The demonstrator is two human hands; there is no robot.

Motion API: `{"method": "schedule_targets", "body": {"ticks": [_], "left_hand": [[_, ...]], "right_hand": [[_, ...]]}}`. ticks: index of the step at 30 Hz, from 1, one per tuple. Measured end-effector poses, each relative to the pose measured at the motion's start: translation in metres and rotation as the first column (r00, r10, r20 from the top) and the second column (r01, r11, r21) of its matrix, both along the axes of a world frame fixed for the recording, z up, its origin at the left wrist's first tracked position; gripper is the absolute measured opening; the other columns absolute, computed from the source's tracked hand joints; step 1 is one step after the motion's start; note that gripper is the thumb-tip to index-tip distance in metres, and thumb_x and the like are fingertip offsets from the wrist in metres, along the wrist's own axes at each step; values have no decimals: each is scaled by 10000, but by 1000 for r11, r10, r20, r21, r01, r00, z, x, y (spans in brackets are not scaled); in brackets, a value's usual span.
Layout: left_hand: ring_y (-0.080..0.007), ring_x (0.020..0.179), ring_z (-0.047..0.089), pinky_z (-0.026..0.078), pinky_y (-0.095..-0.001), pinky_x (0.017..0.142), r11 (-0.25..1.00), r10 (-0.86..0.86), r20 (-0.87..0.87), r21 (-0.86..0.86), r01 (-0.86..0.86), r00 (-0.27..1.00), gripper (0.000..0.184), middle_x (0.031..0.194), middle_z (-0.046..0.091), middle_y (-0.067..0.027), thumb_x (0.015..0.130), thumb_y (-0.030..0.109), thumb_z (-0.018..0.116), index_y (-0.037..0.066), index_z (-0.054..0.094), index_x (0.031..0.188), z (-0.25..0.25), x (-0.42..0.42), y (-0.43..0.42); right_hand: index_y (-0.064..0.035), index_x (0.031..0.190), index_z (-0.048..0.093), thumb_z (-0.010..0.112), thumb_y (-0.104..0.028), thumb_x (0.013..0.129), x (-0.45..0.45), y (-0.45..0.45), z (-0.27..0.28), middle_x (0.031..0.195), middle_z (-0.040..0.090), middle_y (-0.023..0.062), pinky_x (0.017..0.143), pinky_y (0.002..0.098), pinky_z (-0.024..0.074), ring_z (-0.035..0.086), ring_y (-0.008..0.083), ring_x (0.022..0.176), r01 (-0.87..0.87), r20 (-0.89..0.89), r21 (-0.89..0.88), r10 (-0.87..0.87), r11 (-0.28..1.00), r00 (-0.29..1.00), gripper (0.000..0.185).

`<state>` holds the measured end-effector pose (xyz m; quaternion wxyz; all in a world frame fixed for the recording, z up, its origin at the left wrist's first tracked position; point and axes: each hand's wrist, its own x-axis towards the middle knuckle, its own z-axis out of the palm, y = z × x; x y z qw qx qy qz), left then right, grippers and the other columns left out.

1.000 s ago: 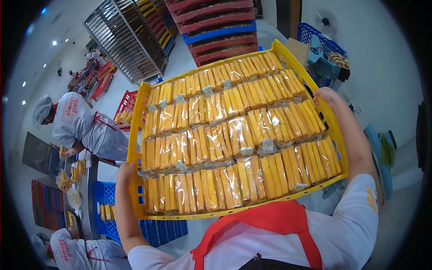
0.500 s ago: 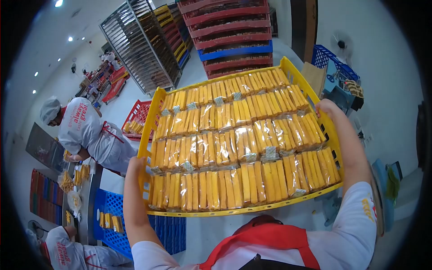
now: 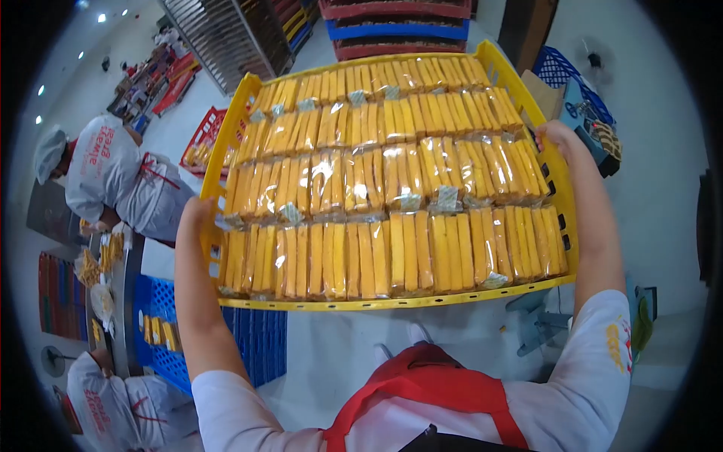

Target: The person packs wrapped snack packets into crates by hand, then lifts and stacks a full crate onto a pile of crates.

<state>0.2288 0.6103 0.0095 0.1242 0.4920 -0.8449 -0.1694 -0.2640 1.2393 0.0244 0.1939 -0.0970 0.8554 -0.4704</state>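
Out in front of my body is a yellow plastic crate [image 3: 392, 303], held by its two short sides. It carries several rows of clear-wrapped packets of yellow sticks [image 3: 407, 173], standing close together. My left hand [image 3: 197, 215] is closed on the crate's left wall, its fingers mostly hidden behind the plastic. At the upper right, my right hand [image 3: 556, 135] grips the right wall with the fingers curled over it. Small pale patterned sachets [image 3: 447, 197] show between some packets.
Stacked red and blue crates [image 3: 399, 30] stand beyond, beside a metal rack [image 3: 218, 45]. On the left, a co-worker [image 3: 120, 173] is at a steel table, with another person [image 3: 124, 403] lower down. Blue crates [image 3: 256, 331] are stacked near my left arm. Blue equipment [image 3: 591, 143] stands right.
The crate sits higher and slightly further left in view, still in both hands. The surroundings have shifted up and left, and my shoes now show below the crate.
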Motion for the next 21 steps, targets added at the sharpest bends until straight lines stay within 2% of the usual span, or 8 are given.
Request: {"method": "schedule_targets", "body": {"ticks": [4,6,10,12,16,17,19,21], "left_hand": [[-208,610,569,435,-353,519,989,105,46,96,-109,993,317,718,584,-139,769,240,503,-52,567,872,14,1,26],[-288,639,590,449,-375,563,996,30,-120,90,-19,992,386,679,587,-178,717,312,563,-62,585,812,12,1,29],[-287,710,593,454,-367,611,999,-46,-154,17,49,987,398,750,595,-176,694,308,584,-33,567,899,25,3,48],[-284,806,581,451,-358,674,971,-59,-37,-234,49,998,435,848,590,-180,681,301,597,0,529,987,31,7,73],[-282,872,562,438,-352,730,965,-178,0,-194,174,984,470,933,573,-183,682,304,602,10,504,1035,25,54,85],[-264,867,560,433,-344,731,978,-177,-40,-119,171,983,460,931,577,-168,701,300,593,13,500,1049,19,74,91],[-245,862,558,429,-335,732,983,-178,-81,-51,175,981,451,929,580,-152,721,296,584,15,495,1062,37,97,106],[-178,825,536,417,-298,716,949,-140,-4,286,135,990,401,909,579,-89,779,277,542,24,486,1085,51,123,147]], "right_hand": [[-15,628,483,433,-140,760,14,-6,11,569,491,91,498,325,380,459,195,472,5,32,-17,-4,1000,999,189],[-24,629,492,441,-123,759,13,-6,7,571,490,87,475,322,379,461,190,471,-7,14,-42,7,999,1000,172],[14,759,539,469,-138,761,3,-4,-5,634,538,100,491,307,404,512,196,525,131,52,-193,-124,972,991,168],[29,964,523,510,-220,747,11,-3,-3,714,576,127,561,330,441,561,230,623,38,-358,9,-32,999,933,331],[-34,1098,480,539,-327,717,40,-9,15,942,565,164,735,359,426,547,266,865,176,-581,280,20,944,814,484],[-53,1095,488,539,-346,712,54,-11,18,1004,547,169,782,359,409,526,271,927,247,-604,382,39,891,796,485],[-9,1072,489,543,-335,716,94,-12,37,1022,532,192,802,342,396,515,278,951,247,-644,352,42,903,764,485],[34,1049,491,547,-324,720,122,-4,44,1040,517,215,822,325,384,503,285,976,224,-675,360,87,906,733,490]]}}
